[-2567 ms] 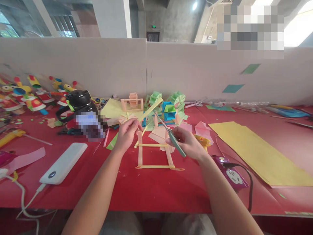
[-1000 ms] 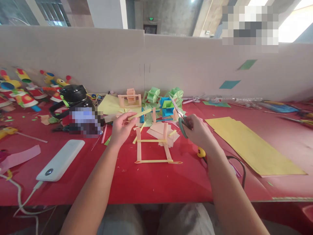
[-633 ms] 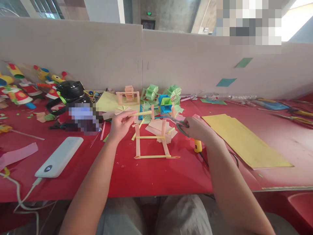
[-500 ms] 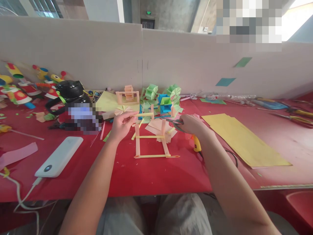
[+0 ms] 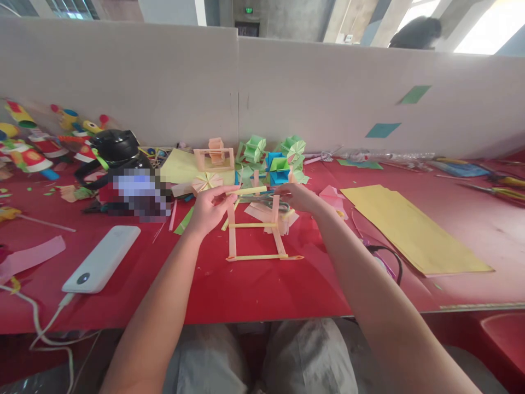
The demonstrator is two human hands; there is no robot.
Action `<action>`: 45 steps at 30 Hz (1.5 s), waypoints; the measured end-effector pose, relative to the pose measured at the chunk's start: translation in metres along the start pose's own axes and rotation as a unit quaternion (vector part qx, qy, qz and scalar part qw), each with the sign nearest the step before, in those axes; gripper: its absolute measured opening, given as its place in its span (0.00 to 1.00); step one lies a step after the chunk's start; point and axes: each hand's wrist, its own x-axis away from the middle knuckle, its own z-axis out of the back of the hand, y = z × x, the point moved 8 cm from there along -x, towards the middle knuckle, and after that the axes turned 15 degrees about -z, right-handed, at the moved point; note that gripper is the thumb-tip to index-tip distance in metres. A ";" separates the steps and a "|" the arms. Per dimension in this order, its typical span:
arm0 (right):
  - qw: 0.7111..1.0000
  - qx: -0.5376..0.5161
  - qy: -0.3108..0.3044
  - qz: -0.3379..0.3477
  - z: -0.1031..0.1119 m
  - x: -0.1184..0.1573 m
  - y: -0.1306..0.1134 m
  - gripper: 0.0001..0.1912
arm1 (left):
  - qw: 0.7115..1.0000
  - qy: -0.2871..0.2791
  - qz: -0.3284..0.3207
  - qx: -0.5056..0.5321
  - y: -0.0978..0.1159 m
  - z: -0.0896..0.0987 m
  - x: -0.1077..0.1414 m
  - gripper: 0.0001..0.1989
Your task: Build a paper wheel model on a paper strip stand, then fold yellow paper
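Note:
My left hand (image 5: 210,210) is closed in a pinch round one end of a yellow paper stick (image 5: 253,190), which points right. Beside a pair of scissors (image 5: 279,203) is my right hand (image 5: 298,197), its fingers loosely apart and partly hidden; the scissors' handles show below them. Below both hands a frame of pink paper strips and yellow paper sticks (image 5: 254,225) lies on the red table. Peach paper pieces (image 5: 292,223) lie under and beside the scissors. Just beyond are a blue and green folded paper wheel (image 5: 278,169) and a round pleated peach piece (image 5: 208,181).
A small peach frame with a wheel (image 5: 214,158) and green paper wheels (image 5: 255,149) stand by the partition (image 5: 164,87). To the left are a black bottle (image 5: 117,146) and a white power bank (image 5: 102,260). Yellow paper sheets (image 5: 414,230) and pliers (image 5: 496,190) lie right.
My right hand has moved left with the scissors, whose handles now show below its fingers. The yellow stick stays in my left hand. The view has tilted slightly down.

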 end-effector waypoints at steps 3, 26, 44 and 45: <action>0.997 -0.049 0.060 -0.005 0.018 0.035 0.000 0.19 | 1.000 0.011 0.003 0.002 -0.001 0.000 0.001 0.17; 0.938 0.130 0.189 -0.260 0.031 0.117 0.118 0.14 | 1.000 -0.009 -0.003 0.014 0.022 -0.029 0.011 0.17; 0.953 -0.295 0.063 0.038 -0.010 0.127 0.043 0.12 | 0.988 -0.050 0.095 0.112 0.001 -0.066 0.024 0.17; 0.953 -0.294 0.062 0.037 -0.012 0.127 0.043 0.12 | 0.987 -0.050 0.095 0.116 0.001 -0.067 0.024 0.17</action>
